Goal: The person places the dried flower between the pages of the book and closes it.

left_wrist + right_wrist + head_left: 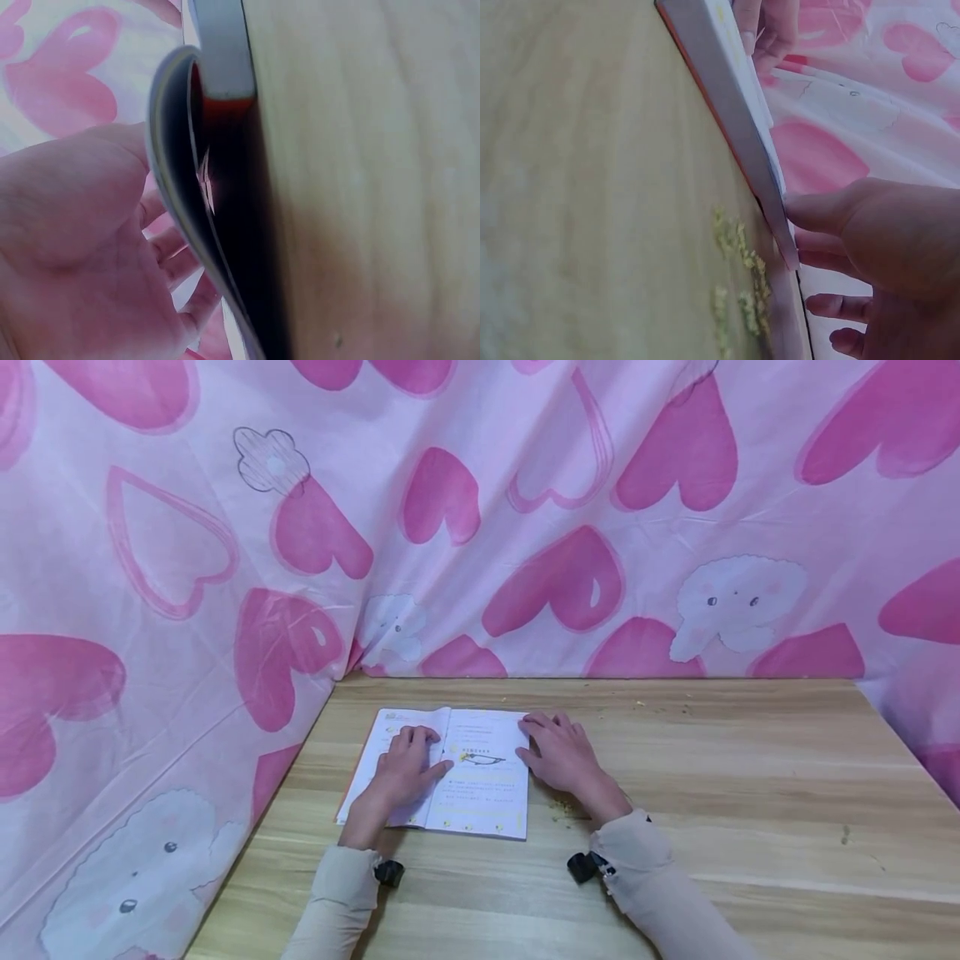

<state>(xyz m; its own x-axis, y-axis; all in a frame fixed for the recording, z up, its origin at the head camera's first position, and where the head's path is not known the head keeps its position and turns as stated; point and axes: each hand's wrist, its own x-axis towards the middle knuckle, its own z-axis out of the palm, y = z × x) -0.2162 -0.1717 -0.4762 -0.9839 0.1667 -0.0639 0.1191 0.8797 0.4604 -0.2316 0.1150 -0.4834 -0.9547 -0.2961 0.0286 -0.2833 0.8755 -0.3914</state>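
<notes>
A thin book (483, 806) lies spread on the wooden table, its right page showing printed text and a small drawing. My left hand (405, 770) rests over the left page near the fold, fingers loosely bent and thumb pointing to the right page. In the left wrist view, the left page (166, 150) bows up beside the palm. At the book's right edge is my right hand (562, 756), fingertips by the upper corner. The right wrist view shows its thumb (814, 214) touching the edge of the page block (742, 127).
The wooden tabletop (750, 793) extends well to the right. Yellowish crumb-like marks (566, 810) show beside the book's right edge. A pink heart-patterned cloth (547, 577) hangs behind and along the left side. Black wrist straps (585, 867) sit at both sleeves.
</notes>
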